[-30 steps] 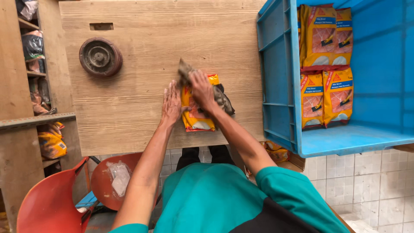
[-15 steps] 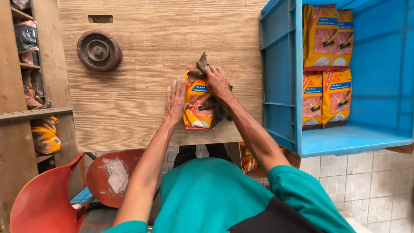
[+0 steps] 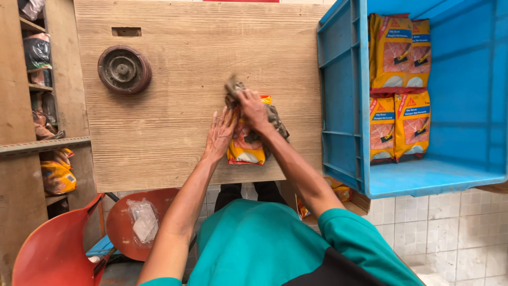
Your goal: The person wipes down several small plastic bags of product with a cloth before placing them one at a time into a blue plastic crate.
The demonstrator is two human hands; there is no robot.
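Observation:
A yellow and orange packet (image 3: 246, 148) lies flat on the wooden table (image 3: 185, 79) near its front edge. My left hand (image 3: 219, 132) rests flat on the packet's left side, fingers spread. My right hand (image 3: 254, 108) is closed on a dirty grey rag (image 3: 235, 87) and presses it on the packet's upper part. More of the rag (image 3: 278, 122) hangs out to the right of my wrist.
A round dark metal disc (image 3: 124, 69) sits at the table's left. A blue plastic crate (image 3: 344, 106) on the right holds several similar packets (image 3: 402, 85). Wooden shelves (image 3: 37, 143) with bags stand at the left. Red plastic chairs (image 3: 47, 249) are below the table.
The rag in my right hand has moved across the packet's top, shifting a little. My left hand stays pressed on the packet's left side.

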